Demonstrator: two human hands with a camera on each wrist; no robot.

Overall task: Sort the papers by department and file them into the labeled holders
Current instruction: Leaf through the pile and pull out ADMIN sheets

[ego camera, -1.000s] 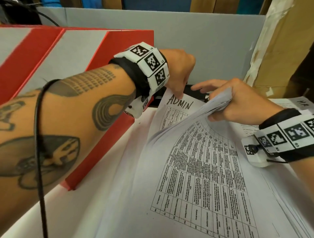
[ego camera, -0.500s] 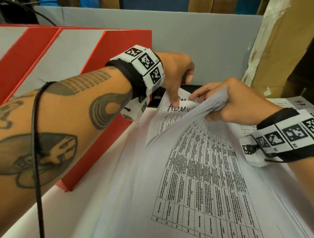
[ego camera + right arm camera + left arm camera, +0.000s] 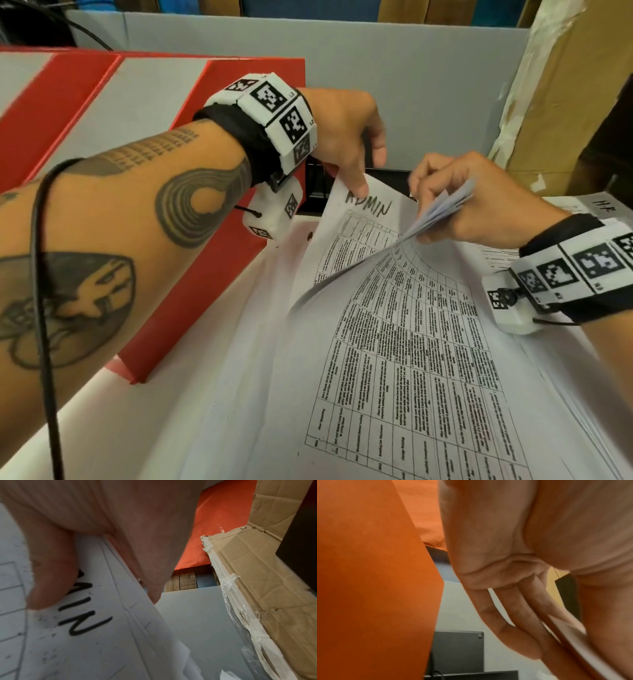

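Observation:
A thick stack of printed table sheets [image 3: 411,359] lies in front of me on the white desk. My right hand [image 3: 435,202] grips the top edges of a bundle of sheets [image 3: 445,207] and bends them up and to the right. That uncovers a sheet hand-lettered ADMIN [image 3: 368,205]. My left hand [image 3: 363,178] pinches this sheet's top left corner, thumb on its face. In the right wrist view my thumb [image 3: 51,574] lies on the bundle [image 3: 102,628] beside letters ending "MIN". The red and white holders [image 3: 239,102] stand at left, close by my left wrist.
A sheet marked HR [image 3: 603,205] lies at the far right. A grey partition [image 3: 411,85] closes the back and a taped cardboard box [image 3: 565,85] stands at back right. A black object [image 3: 458,651] sits behind the papers beside the red holder [image 3: 368,574].
My left hand has come down onto the ADMIN sheet's top corner. My right hand has pulled the bundle further up and right, so the ADMIN lettering shows in full.

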